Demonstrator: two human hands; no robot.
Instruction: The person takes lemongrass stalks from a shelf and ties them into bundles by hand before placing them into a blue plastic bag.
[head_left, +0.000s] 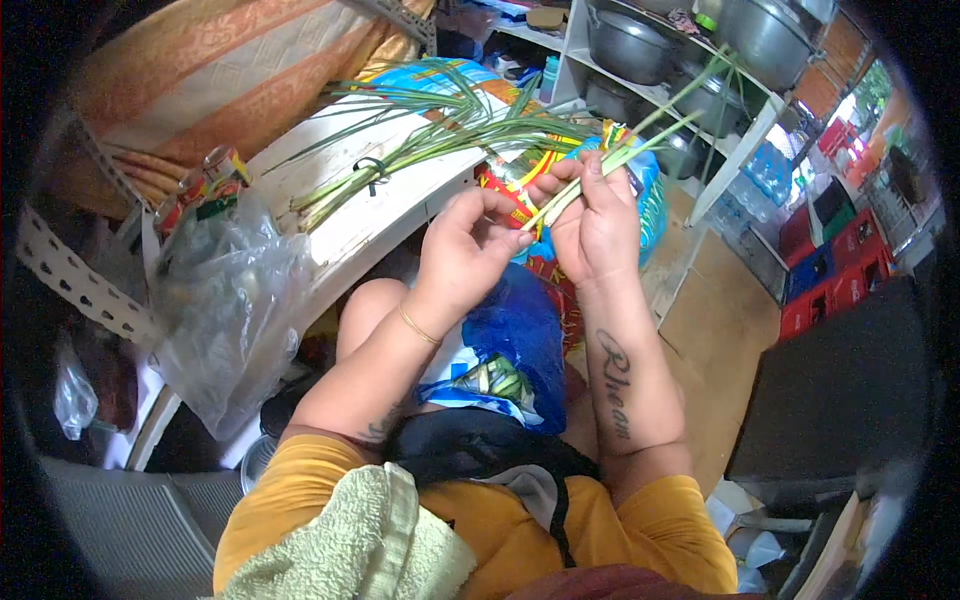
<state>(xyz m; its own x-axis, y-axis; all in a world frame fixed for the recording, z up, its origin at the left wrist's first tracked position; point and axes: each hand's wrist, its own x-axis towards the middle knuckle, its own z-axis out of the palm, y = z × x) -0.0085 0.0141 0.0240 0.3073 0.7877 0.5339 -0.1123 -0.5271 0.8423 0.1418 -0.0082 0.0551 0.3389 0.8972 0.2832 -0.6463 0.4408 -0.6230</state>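
Two slim green stalks (628, 150), lemongrass by their look, lie across the fingers of my right hand (604, 225), with pale ends pointing down to the left. My left hand (469, 247) pinches the lower tip of one stalk between thumb and fingers. Beyond my hands, a bundle of similar long-leaved stalks (390, 165), bound with a black tie (370, 174), rests on a white tabletop (300, 161). In my lap sits a blue plastic bag (525, 337); cut green and pale pieces (499, 379) show in its opening.
A clear plastic bag (225, 315) hangs at the table's left end, near several cans (225, 166). Bright printed packs (517, 184) stand behind my hands. Metal pots (634, 45) fill a white shelf (705, 187). Red crates (840, 270) and a dark box-like surface (825, 382) are at right.
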